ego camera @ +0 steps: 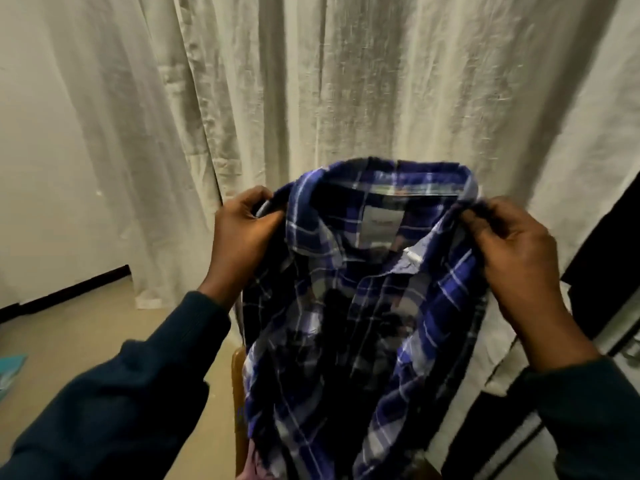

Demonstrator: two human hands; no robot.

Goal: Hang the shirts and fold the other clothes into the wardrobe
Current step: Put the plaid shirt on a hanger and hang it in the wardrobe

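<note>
Both hands, left hand (242, 233) and right hand (509, 244), pinch the light, limp plaid shirt (353, 306) at its shoulders, the best hold for hanging.

One plaid shirt (349, 306) is hanging in view, with one collar (398, 181) and one white label (379, 227) showing inside it. Two hands are gripping it at the shoulders: the left hand (242, 233) and the right hand (512, 247). Two dark sleeves are showing, one on each arm. One pale curtain (311, 81) is filling the background. One wooden chair edge (239, 393) is peeking out below the shirt, and one teal item (10, 370) is lying on the floor at the left
</note>
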